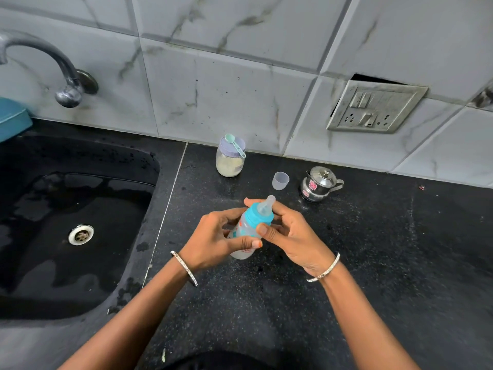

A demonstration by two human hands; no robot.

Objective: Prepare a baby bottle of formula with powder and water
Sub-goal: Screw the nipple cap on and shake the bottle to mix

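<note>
The baby bottle (241,227) is held in both hands above the black speckled worktop (373,263), in the middle of the view and in front of the other things. The left hand (210,236) grips the clear body of the bottle, fingers curled round its far side and thumb across the near side. The right hand (293,233) is closed round the blue screw ring (260,213) at the bottle's neck, with the thumb on the near lower edge of the ring and the fingers wrapped behind it.

The bottle is tilted. Its long axis runs from the base, low and nearer the person on the left, up to the clear teat (267,203), which points away and to the right. The base looks whitish, perhaps from something inside, but the hand covers too much to be sure.

Behind the hands, against the tiled wall, stands a lidded jar (230,162) of pale powder with a green scoop (235,145) lying across its lid. To its right, a small clear cap (280,180) sits on the worktop, and just beside that a small steel pot (318,184) with its lid on. A wet black sink (40,236) lies to the left under a tap (53,65). Each wrist carries a thin bangle.
</note>
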